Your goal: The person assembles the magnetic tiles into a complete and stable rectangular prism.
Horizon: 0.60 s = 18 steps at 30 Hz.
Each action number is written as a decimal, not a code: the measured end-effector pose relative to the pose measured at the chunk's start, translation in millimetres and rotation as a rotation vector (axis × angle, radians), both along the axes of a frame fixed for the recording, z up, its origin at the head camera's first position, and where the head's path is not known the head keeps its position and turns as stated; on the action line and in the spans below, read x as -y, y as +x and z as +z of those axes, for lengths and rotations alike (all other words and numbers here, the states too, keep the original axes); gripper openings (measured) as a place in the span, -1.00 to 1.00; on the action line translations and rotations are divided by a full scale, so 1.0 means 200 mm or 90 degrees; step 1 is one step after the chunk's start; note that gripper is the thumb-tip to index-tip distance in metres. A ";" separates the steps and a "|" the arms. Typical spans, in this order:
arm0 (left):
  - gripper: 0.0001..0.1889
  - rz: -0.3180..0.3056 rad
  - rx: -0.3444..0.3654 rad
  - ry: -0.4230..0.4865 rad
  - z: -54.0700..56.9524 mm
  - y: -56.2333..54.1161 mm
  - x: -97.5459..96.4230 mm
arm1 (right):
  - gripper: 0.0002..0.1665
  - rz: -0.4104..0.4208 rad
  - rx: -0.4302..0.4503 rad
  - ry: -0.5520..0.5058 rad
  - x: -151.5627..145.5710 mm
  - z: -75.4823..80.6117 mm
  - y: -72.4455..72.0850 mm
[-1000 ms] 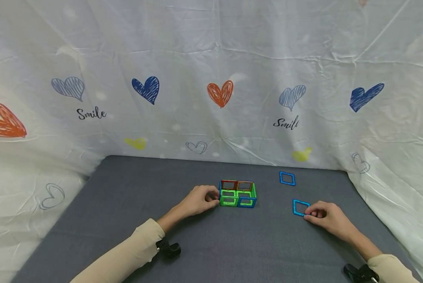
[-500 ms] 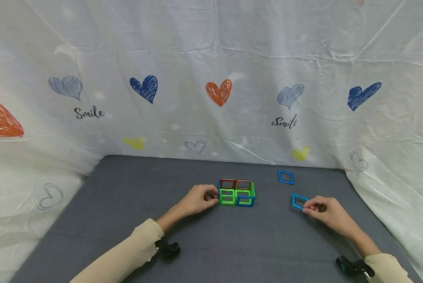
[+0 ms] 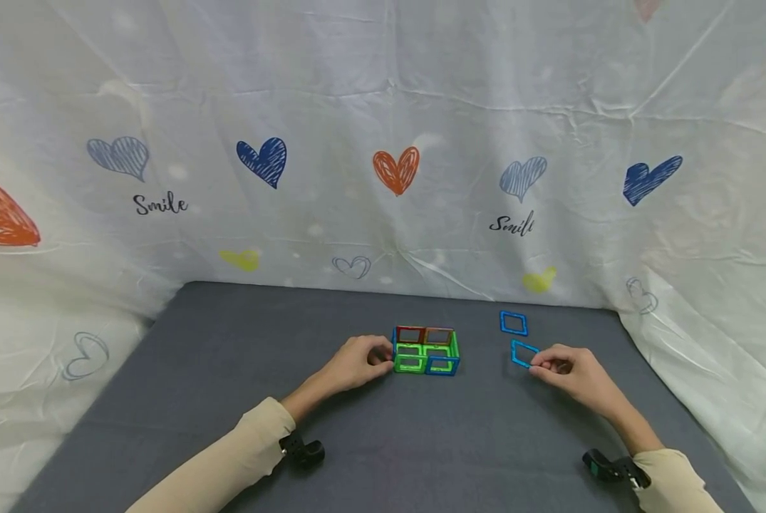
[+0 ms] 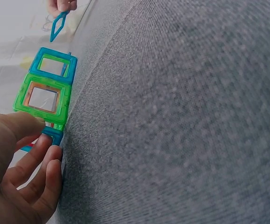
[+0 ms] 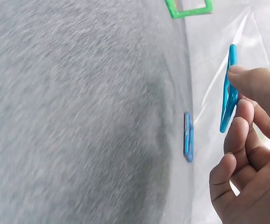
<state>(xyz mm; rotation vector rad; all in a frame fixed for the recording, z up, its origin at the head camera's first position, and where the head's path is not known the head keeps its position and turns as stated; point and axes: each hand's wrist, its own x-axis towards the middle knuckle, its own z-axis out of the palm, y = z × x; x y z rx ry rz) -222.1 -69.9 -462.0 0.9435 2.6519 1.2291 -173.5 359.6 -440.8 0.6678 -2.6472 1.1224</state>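
Observation:
A box of square magnetic tiles (image 3: 425, 350), green, blue, red and orange frames, stands mid-table. At its left end is my left hand (image 3: 360, 362), thumb and fingertips pinching the edge there; in the left wrist view the thumb partly covers the near corner of the blue end tile (image 4: 54, 134). My right hand (image 3: 578, 374) pinches a blue square magnetic tile (image 5: 229, 93) by one corner between thumb and fingers, raised off the table and tilted. A second blue tile (image 3: 514, 323) lies flat on the table just behind the held one.
Dark grey cloth covers the table (image 3: 280, 320). A white curtain (image 3: 331, 85) printed with hearts hangs along the back and both sides. Each wrist wears a black camera on a strap.
My right hand has lifted the blue magnetic tile off the table and moved it left, toward the tile box. The left hand has stayed at the box.

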 end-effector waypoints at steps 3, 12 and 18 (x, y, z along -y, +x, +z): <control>-0.87 0.002 -0.001 -0.002 0.00 0.00 0.00 | -0.88 0.008 0.000 -0.003 0.03 0.01 -0.02; -0.88 0.001 -0.004 -0.001 0.00 0.00 0.00 | -0.89 0.023 0.003 -0.015 0.12 0.02 -0.07; -0.88 0.001 -0.005 -0.001 -0.01 -0.01 0.00 | -0.88 0.040 0.011 -0.042 0.19 0.05 -0.09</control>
